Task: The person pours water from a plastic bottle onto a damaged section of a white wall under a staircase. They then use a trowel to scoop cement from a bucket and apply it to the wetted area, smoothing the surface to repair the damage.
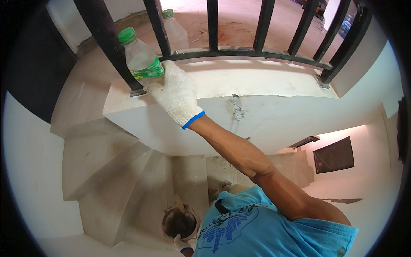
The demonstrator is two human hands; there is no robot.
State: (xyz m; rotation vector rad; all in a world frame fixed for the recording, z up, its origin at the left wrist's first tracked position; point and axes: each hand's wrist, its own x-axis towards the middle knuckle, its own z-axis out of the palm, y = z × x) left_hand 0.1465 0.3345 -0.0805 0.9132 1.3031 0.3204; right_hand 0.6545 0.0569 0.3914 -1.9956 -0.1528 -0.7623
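Note:
My right hand point(173, 90), in a white knit glove with a blue cuff, is closed on a plastic bottle point(139, 60) with a green cap and label, beside the black railing point(212, 30) on a white ledge point(265, 77). A second green-capped bottle point(176, 32) stands just behind the bars. Low at the bottom of the view, my left hand point(182, 242), also gloved, grips the rim of a round bucket point(168, 229) with dark contents and a flat stick-like tool point(179, 203) in it; its fingers are partly hidden.
Winding concrete steps point(98, 167) curve down around me, with a pale wall point(34, 171) at left. A dark panel point(30, 64) stands at upper left, a dark framed opening point(334, 154) at lower right. My sandalled feet point(224, 185) are on the steps.

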